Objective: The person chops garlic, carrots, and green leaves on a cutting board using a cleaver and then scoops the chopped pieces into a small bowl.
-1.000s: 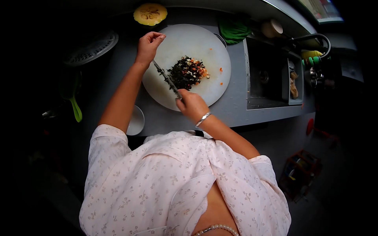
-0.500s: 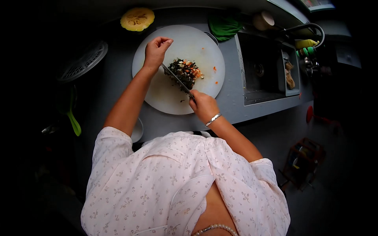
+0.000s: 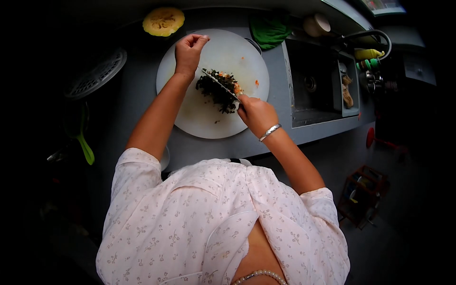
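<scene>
It's chopping, by the look of it: right hand (image 3: 259,115) clamped on the knife (image 3: 220,84) over chopped greens (image 3: 224,98) mid-board (image 3: 232,47), left hand (image 3: 190,51) pinched together nearby, the next cut wanting a steady blade.

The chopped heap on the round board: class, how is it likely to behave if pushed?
The chopped heap would probably break apart rather than slide as one piece, being many small bits. It is likely light for its size, since much of it looks leafy. Its edges may spread easily: stray orange bits already lie apart on the board.
</scene>
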Demonstrator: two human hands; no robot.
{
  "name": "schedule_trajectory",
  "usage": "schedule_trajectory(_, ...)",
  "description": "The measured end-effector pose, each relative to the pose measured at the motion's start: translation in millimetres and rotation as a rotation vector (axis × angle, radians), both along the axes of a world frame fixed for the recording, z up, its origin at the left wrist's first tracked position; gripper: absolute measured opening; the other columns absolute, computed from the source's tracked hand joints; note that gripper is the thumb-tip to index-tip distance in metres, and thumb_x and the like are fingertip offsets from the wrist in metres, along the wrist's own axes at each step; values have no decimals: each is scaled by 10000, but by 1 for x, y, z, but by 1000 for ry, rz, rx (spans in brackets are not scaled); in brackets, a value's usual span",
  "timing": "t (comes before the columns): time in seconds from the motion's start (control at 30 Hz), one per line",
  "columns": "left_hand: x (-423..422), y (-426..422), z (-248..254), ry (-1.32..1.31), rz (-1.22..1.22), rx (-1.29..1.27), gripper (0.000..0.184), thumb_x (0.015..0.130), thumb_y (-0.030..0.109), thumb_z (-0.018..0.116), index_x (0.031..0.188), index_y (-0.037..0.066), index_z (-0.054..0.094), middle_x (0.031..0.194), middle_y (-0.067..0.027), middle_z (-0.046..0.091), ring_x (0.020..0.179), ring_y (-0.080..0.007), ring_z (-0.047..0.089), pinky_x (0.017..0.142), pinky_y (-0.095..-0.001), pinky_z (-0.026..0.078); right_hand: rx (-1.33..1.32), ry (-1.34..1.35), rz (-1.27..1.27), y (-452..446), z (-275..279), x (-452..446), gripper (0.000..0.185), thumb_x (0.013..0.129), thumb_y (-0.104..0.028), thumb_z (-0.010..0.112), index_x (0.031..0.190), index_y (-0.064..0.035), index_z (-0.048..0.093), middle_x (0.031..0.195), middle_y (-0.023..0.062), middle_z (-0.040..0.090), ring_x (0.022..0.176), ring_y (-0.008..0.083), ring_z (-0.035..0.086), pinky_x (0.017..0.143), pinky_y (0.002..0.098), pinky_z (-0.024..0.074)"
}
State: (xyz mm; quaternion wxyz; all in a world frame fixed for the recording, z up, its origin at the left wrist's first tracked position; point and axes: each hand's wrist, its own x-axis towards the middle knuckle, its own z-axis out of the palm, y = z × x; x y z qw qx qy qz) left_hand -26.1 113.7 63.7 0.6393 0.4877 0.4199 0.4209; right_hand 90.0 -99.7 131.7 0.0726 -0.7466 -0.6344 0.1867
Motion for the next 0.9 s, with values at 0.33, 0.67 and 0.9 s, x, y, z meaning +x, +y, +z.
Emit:
schedule_trajectory(0.33,4,-14,-29,199,129,215,201,847,217,714,866,20,684,614,57,500,568,-44,420,525,-223,369,-12,-8,-59,-6,-57,3,175,814,-145,637,973,-78,605,735,146,650,671,345,640,610,443,522)
schedule_trajectory(0.67,-10,-10,-9,137,124,187,187,850,195,712,850,11,681,622,66,495,579,-33,415,521,-220,358,-7,42,-1,-5,-3,-3,144,835,-162,603,940,-64,609,729,151,649,669,347,635,611,441,518)
schedule_trajectory(0.9,-12,-32,-31,218,163,240,177,858,179,699,850,6,660,629,64,478,589,-42,409,536,-212,355,17,21,-7,-21,-58,-7,131,842,-185,594,842,-56,572,730,161,643,663,351,644,597,450,522)
